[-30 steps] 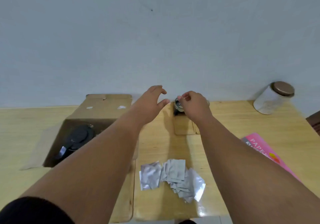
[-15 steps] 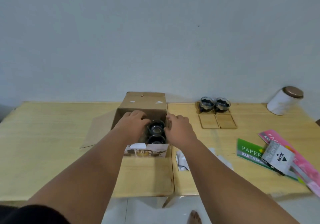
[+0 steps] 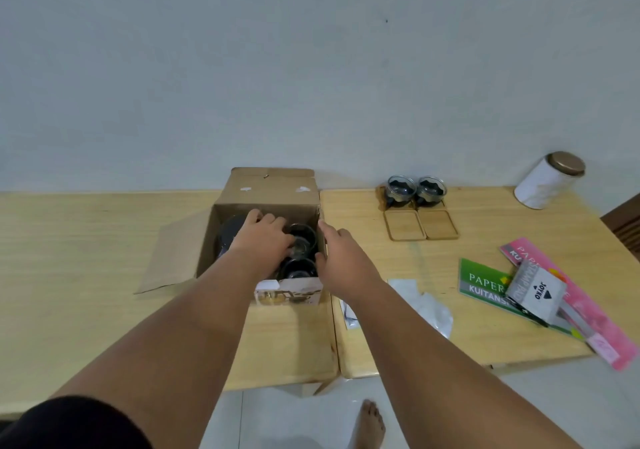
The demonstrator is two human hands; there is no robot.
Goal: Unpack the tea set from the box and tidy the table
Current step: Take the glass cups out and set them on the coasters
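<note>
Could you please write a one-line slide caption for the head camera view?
Both hands, left and right, reach into the cardboard box for glass cups; two cups already stand on the table.

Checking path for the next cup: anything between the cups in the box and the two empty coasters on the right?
Nothing visible on the tabletop. The cups in the box only have to clear the box's right wall, where the right hand rests. The stretch of table to the empty coasters is bare; the two placed cups sit behind them.

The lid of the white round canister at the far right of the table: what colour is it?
Brown, with a slight coppery sheen, on the white round canister; seen in the head view.
</note>
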